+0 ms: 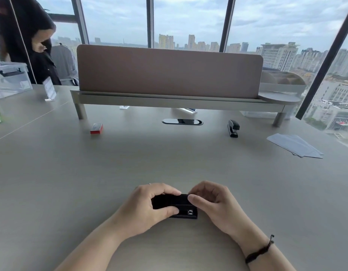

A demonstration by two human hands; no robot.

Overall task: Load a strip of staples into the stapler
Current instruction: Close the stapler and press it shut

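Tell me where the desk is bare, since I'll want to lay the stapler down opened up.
Widest bare patch: mid-desk, between the hands and the cable slot, flanked by the red staple box and the second stapler. The near-left desk is also bare. Crowded spots: the paper sheets at far right, the clear bin at far left.

No text, brand, number or sign can be read anywhere in this view. The small red box (96, 128) at far left on the desk carries a pale printed label, too blurred to make out. The clear acrylic sign holder (50, 89) farther left holds a white card with faint print, also illegible. The clear plastic storage bin (9, 79) at the far left edge bears a sticker, unreadable.
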